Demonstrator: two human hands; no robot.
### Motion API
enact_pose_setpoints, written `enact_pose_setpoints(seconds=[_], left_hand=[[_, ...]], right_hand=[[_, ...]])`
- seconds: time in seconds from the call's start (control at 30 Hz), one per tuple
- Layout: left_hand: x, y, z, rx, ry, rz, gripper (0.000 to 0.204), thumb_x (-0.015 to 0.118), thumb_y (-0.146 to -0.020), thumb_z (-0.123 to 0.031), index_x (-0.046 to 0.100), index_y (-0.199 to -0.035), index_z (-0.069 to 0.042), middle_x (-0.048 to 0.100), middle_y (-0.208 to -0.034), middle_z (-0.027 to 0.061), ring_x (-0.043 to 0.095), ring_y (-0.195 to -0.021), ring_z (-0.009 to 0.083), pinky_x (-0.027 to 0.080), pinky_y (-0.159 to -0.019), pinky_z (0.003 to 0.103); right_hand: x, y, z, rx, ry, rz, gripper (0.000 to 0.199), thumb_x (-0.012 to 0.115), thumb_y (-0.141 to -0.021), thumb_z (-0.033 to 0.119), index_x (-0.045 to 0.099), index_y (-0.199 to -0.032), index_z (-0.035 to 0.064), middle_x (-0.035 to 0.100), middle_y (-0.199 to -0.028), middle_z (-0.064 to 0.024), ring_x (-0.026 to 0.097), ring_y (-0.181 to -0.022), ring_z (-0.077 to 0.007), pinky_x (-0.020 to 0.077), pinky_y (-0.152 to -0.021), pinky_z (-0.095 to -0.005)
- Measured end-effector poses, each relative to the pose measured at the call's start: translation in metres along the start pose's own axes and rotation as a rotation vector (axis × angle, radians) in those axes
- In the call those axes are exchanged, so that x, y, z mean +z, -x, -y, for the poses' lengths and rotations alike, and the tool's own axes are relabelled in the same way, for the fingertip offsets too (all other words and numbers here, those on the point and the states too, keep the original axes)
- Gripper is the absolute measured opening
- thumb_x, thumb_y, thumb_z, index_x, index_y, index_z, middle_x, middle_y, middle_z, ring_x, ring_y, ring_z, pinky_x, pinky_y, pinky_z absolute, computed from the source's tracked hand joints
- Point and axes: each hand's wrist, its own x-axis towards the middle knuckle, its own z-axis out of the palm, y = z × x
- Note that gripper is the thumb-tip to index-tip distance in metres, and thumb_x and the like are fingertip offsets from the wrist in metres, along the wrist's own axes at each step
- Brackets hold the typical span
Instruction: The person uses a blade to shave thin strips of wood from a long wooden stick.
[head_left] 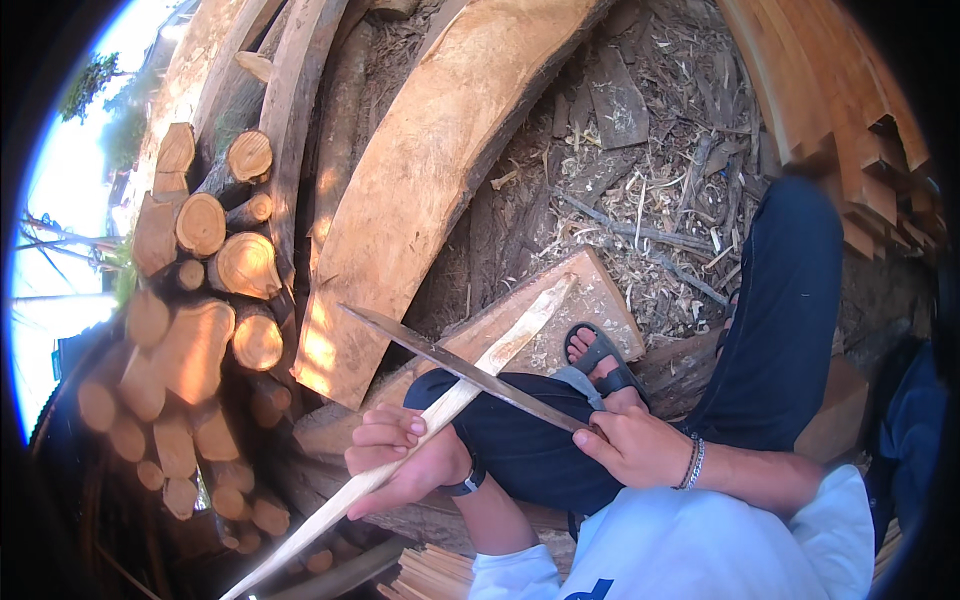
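My left hand (408, 462) is closed around a long, pale, peeled wooden stick (325, 518), which slants from the lower left up toward the middle. Its wider far end lies over a flat wooden slab (597, 285); whether it touches the slab I cannot tell. In my right hand (640, 447) is the handle end of a machete (425, 347), its grip mostly hidden by the fingers. The long blade points up and left and crosses over the stick, beyond my left hand.
A large plank (420, 180) stretches away beside the slab. Cut logs (245, 265) are stacked on the left, sawn timber (845, 110) at the upper right. Wood shavings (650, 180) cover the ground. My sandalled foot (600, 360) is near the slab; thin sticks (430, 575) lie at the bottom.
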Motion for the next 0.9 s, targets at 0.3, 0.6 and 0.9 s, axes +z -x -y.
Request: enact_pose_setpoints(seconds=[0.3,0.6,0.9], left_hand=[[0.006,0.005,-0.002,0.008,0.001,0.039,0.067,0.018,-0.090,-0.070,0.028,-0.058,-0.012,0.029,-0.048,0.0014,0.028,-0.037,0.0111,0.025,-0.037,0.022],[0.017,0.005,-0.002,0.036,0.003,0.080,0.067,0.018,-0.091,-0.070,0.029,-0.059,-0.011,0.028,-0.047,0.0013,0.027,-0.037,0.0109,0.025,-0.036,0.023],[0.016,0.002,0.001,0.022,-0.007,0.039,0.067,0.020,-0.090,-0.070,0.028,-0.059,-0.011,0.027,-0.048,0.0012,0.026,-0.037,0.0111,0.023,-0.036,0.022]], right_hand=[[-0.009,-0.004,-0.008,0.078,0.010,-0.016,0.053,0.045,-0.096,0.038,0.057,-0.070,-0.0068,0.057,-0.066,-0.0291,0.059,-0.071,-0.0438,0.0468,-0.070,-0.0495],[-0.013,-0.008,-0.036,0.276,-0.003,-0.009,0.055,0.042,-0.097,0.039,0.056,-0.069,-0.0066,0.058,-0.067,-0.0275,0.061,-0.070,-0.0421,0.0471,-0.067,-0.0482],[0.002,-0.010,-0.036,-0.036,0.082,-0.090,0.053,0.040,-0.097,0.039,0.058,-0.072,-0.0048,0.059,-0.064,-0.0259,0.061,-0.073,-0.0423,0.0475,-0.069,-0.0475]])
